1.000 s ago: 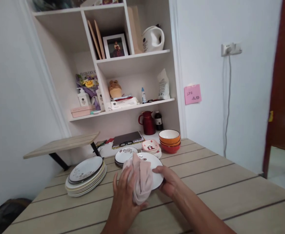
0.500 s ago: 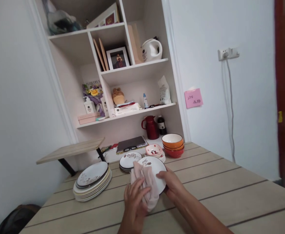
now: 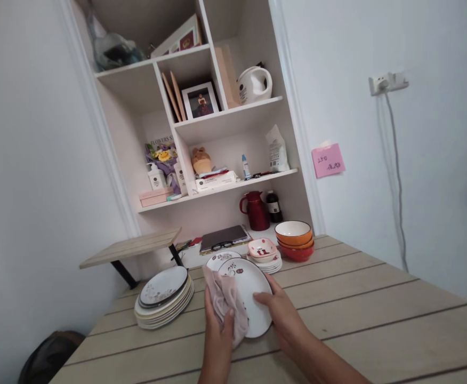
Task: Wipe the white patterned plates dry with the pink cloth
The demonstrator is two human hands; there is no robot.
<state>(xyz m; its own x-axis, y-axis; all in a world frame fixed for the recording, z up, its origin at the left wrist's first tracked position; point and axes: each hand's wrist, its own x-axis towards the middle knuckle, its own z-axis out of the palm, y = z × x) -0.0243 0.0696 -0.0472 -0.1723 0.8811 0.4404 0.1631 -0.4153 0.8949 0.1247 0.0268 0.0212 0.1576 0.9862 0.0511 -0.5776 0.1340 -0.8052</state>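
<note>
Left hand (image 3: 218,332) is half-curled round a pink cloth (image 3: 226,298) against the white plate (image 3: 251,285), right hand (image 3: 284,312) clamps its right rim, thumb on top.

The pink note (image 3: 328,160) reads "250", the bouquet wrapping (image 3: 162,142) "FLOWERS"

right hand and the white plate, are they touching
Touching. The head view shows it plainly: the right hand grips the white plate at its right edge, with the thumb lying on the plate's face.
</note>
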